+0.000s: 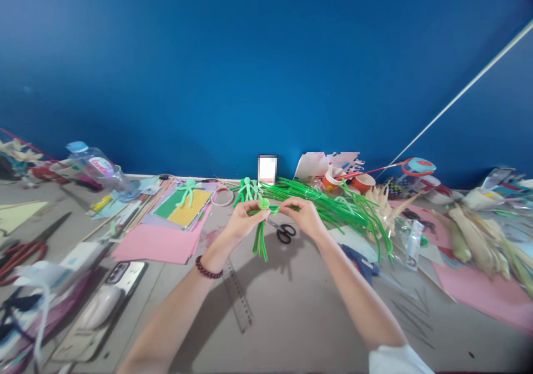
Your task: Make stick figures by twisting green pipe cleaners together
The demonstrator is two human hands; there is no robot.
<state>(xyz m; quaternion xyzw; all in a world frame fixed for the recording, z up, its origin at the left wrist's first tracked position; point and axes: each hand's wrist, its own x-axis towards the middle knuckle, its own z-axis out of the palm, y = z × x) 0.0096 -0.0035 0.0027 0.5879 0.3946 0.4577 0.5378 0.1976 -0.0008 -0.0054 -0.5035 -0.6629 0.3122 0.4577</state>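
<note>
Above the middle of the table, my left hand [244, 222] is closed on a green pipe-cleaner figure [260, 242] with a small coiled round top and several strands hanging down. My right hand [306, 217] pinches the end of a green strand that sticks out sideways from the figure. Just behind and below the hands lie scissors with black handles [286, 233]. A clear ruler [238, 296] rests on the table under my left forearm. Behind my left hand stands a light green pipe-cleaner figure [249, 189]; a similar light green figure [188, 192] lies on coloured sheets.
Loose green pipe cleaners [325, 202] spread behind my right hand. A blue glue gun [361, 263] sits beside my right forearm. Pink paper [156, 245], a plastic bottle [100, 165] and a phone [100, 313] are on the left; dried corn husks [478, 243] on the right.
</note>
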